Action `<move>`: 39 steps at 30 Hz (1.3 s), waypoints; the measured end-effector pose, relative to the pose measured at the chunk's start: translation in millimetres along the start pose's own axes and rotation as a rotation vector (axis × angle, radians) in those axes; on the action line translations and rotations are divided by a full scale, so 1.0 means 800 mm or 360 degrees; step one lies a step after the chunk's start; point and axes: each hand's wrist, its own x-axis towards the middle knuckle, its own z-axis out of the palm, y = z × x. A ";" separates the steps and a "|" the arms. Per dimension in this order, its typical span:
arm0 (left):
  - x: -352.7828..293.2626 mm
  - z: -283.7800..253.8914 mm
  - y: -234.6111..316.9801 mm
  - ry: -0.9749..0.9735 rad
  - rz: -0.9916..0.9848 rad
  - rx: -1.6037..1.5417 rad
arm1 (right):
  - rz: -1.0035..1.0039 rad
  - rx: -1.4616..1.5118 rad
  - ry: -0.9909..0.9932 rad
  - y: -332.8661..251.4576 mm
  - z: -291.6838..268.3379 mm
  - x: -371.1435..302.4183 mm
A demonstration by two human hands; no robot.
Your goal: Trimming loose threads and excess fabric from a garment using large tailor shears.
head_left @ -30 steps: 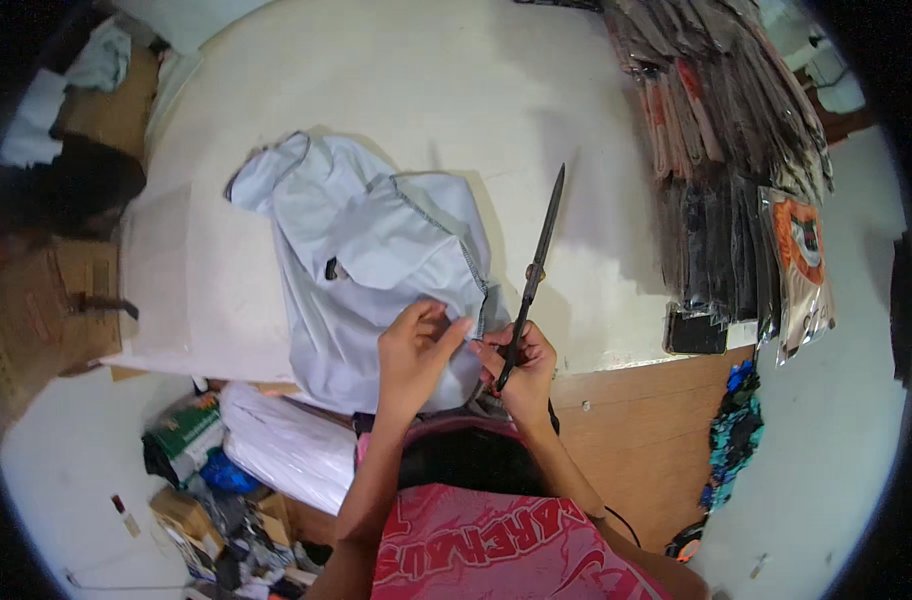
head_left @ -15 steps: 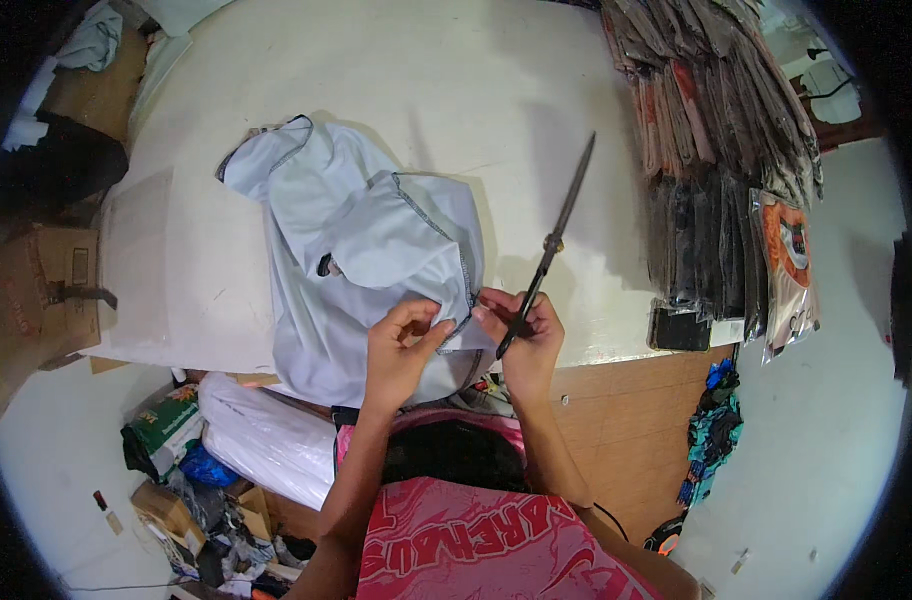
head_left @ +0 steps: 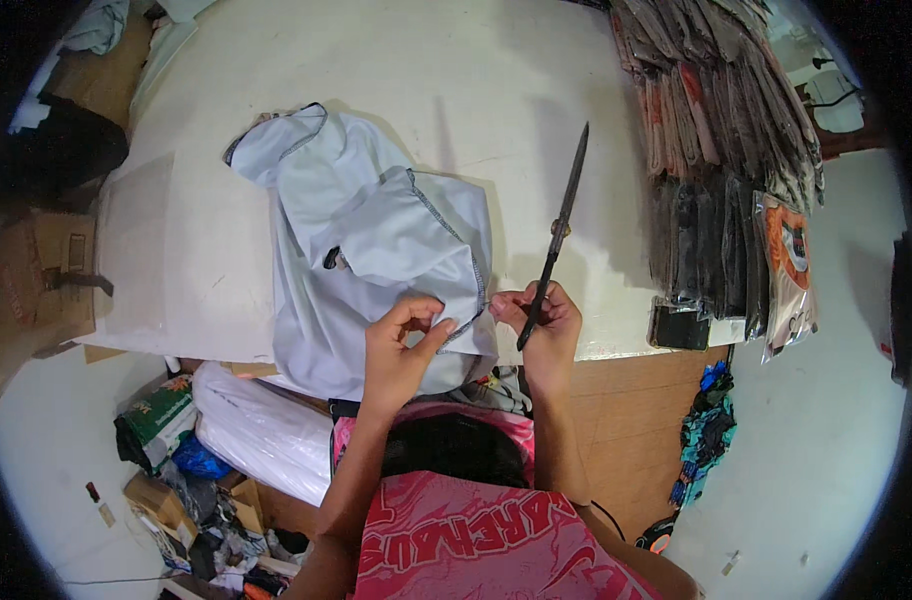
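A pale grey garment (head_left: 336, 215) lies bunched on the white table, its dark overlocked seam running down the right side. My left hand (head_left: 401, 350) pinches the cloth close to the seam's lower end, thumb and fingers closed. Just right of the seam is my right hand (head_left: 544, 325), curled around a pair of dark scissors (head_left: 568, 190). The scissors' blades are together and point away from me. My right thumb and index fingertip meet beside the garment's edge; whether a thread is between them is too fine to tell.
Stacks of plastic-packed garments (head_left: 696, 120) line the table's right side, with a black phone-like object (head_left: 680, 327) at their near end. A cardboard box (head_left: 41, 270) stands at the left. Below the table lies a white plastic-wrapped roll (head_left: 261, 430) beside heaped bags and boxes.
My right hand has shifted a little to the right, away from the seam, carrying the scissors, which now stand more upright. My left hand stays on the cloth.
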 end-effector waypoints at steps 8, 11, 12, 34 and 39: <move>-0.005 -0.003 0.025 -0.0040 0.0028 0.0331 | -0.0009 0.0033 0.0013 -0.028 -0.009 -0.006; -0.001 0.016 0.053 0.0161 0.0512 0.0776 | 0.0031 0.0000 0.0006 -0.036 -0.009 -0.011; 0.002 0.025 0.066 0.0159 0.0675 0.0905 | 0.0017 -0.0011 -0.0007 -0.039 -0.007 -0.013; 0.002 0.005 0.048 0.0117 -0.0020 -0.0183 | 0.0038 0.0015 -0.0175 -0.057 -0.014 -0.053; 0.000 0.010 0.038 0.0183 -0.0232 -0.0917 | 0.0056 -0.0004 -0.0685 0.002 -0.079 -0.104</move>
